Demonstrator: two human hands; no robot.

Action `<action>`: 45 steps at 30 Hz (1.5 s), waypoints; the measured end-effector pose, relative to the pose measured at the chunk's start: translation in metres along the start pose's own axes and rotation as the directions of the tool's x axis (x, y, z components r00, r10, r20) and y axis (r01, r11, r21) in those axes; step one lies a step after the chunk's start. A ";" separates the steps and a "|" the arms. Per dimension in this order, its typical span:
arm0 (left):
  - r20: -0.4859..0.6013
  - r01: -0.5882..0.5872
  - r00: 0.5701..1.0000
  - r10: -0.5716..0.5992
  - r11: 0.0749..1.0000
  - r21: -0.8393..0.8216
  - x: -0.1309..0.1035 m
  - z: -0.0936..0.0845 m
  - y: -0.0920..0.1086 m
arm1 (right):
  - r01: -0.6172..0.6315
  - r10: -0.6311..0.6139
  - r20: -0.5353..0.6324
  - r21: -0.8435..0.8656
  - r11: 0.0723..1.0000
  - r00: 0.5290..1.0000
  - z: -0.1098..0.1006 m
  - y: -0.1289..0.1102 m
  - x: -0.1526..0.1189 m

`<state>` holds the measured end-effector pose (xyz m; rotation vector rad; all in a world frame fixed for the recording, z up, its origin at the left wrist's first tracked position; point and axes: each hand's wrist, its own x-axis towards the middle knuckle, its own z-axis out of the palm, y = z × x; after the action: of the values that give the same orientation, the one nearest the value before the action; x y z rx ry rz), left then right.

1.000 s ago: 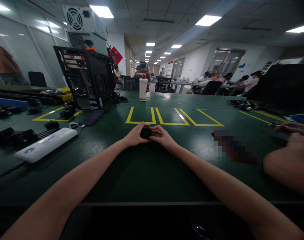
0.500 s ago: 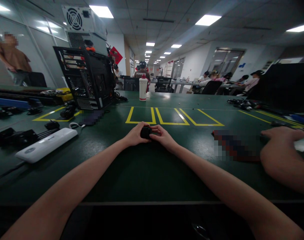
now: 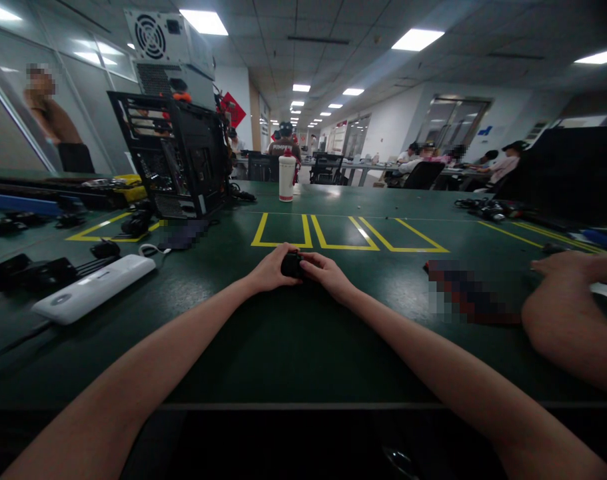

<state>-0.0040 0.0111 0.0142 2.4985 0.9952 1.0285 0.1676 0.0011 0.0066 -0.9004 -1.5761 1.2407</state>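
A small black block-like object (image 3: 290,265) sits between my two hands over the green tabletop (image 3: 293,347); its exact kind is too dark to make out. My left hand (image 3: 270,269) wraps its thumb and fingers round the left side of it. From the right, my right hand (image 3: 326,272) pinches its edge with thumb and fingertips. Just beyond the hands, yellow tape outlines (image 3: 281,244) mark the table.
An opened computer case (image 3: 183,160) stands at the left back. Nearer are a white power strip (image 3: 96,290) and black adapters (image 3: 46,275). A white bottle (image 3: 286,179) stands behind the tape. At right, a co-worker's arm (image 3: 573,320) rests near a blurred-out flat object (image 3: 473,293).
My right fingers have shifted slightly on the black object; my left hand stays round it. In the background at left, a standing person has moved to the right.
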 end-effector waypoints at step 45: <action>0.008 0.007 1.000 -0.007 1.000 -0.004 0.001 0.000 -0.001 | 0.042 -0.040 0.072 -0.015 0.999 0.997 -0.002 -0.004 -0.006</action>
<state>-0.0043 0.0121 0.0143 2.4923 0.9981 1.0161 0.1717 -0.0044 0.0093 -0.8384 -1.6553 1.2443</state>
